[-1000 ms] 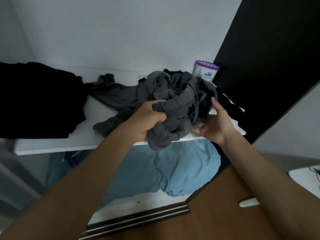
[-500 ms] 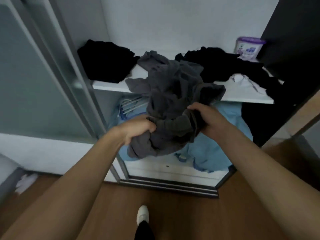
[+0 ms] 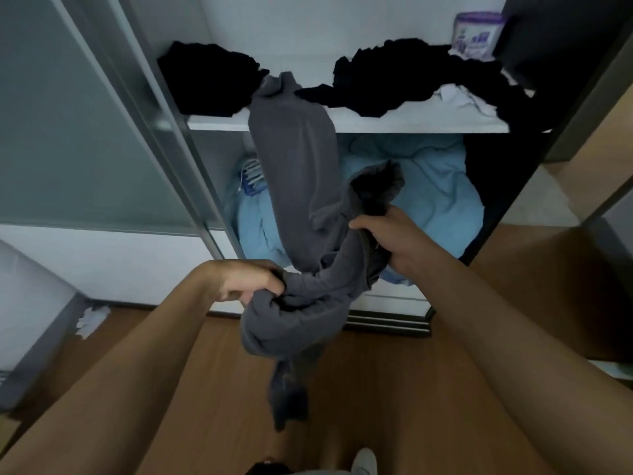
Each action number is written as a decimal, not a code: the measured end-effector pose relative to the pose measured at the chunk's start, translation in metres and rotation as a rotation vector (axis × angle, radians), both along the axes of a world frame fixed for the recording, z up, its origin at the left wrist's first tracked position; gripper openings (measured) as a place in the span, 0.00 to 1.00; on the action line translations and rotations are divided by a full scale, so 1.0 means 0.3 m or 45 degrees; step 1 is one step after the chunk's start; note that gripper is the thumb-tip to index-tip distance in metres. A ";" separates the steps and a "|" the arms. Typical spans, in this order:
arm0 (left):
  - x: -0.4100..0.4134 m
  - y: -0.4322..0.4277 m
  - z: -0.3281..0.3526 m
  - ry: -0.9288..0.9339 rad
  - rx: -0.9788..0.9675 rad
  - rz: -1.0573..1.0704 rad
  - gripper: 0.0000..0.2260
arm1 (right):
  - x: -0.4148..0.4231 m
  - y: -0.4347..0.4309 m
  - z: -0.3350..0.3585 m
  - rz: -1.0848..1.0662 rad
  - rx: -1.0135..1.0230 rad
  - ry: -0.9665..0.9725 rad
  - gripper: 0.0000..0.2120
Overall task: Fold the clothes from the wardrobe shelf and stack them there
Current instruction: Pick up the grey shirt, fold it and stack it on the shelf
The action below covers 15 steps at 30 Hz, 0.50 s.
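Between my two hands the garment (image 3: 294, 173) now hangs as a long grey rope instead of a wad. A second ago it sat bunched on the shelf (image 3: 376, 124) with both hands up at the board's lip. Since then I have backed away and drawn it down, so only its far end lies on the shelf, above and beyond the fingers. That end is lodged between the left heap (image 3: 209, 84) and the right heap (image 3: 411, 80) of black clothes, and the rest drapes over the front edge.

My left hand (image 3: 246, 282) has its fingers (image 3: 270, 286) curled tight round a twisted bunch. My right hand (image 3: 387, 234), above and to the right of it, has its fingers (image 3: 363, 228) wrapped round a fold beside a dark opening; sleeve or neck, I cannot tell. A tail dangles below the left fingers, toward the floor (image 3: 479, 337).

I judge the piece nearly free. It needs one more pull, then a shake-out before any fold. Both heaps still wait.

The shelf edge is where the cloth drags, and its end touches the left heap, so a hard tug might bring that heap along. The door frame (image 3: 178, 159) stands left of the left fingers, and the bedding (image 3: 435, 193) lies just behind the right fingers. The tub (image 3: 478, 36), far above them, is well clear. Open room lies toward me and downward, though my foot (image 3: 364, 461) is under the tail.
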<state>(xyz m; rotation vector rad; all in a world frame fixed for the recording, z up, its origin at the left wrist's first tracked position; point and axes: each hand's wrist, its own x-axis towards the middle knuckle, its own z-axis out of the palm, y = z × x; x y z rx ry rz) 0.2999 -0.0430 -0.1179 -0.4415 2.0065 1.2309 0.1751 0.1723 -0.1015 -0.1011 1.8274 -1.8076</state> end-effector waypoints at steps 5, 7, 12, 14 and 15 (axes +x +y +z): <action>0.014 0.017 0.101 0.223 0.398 0.010 0.22 | 0.052 -0.113 0.101 -0.183 -0.177 -0.089 0.17; 0.014 0.049 0.136 0.378 0.466 -0.073 0.17 | 0.077 -0.165 0.133 -0.229 -0.184 -0.056 0.18; 0.037 0.031 0.134 0.787 0.394 0.375 0.08 | 0.089 -0.159 0.166 -0.091 -0.203 -0.208 0.15; 0.051 -0.021 0.119 0.814 0.495 0.652 0.08 | 0.094 -0.119 0.153 0.023 -0.202 -0.286 0.10; 0.055 -0.050 0.107 0.836 0.504 0.750 0.08 | 0.095 -0.097 0.138 0.044 -0.150 -0.279 0.10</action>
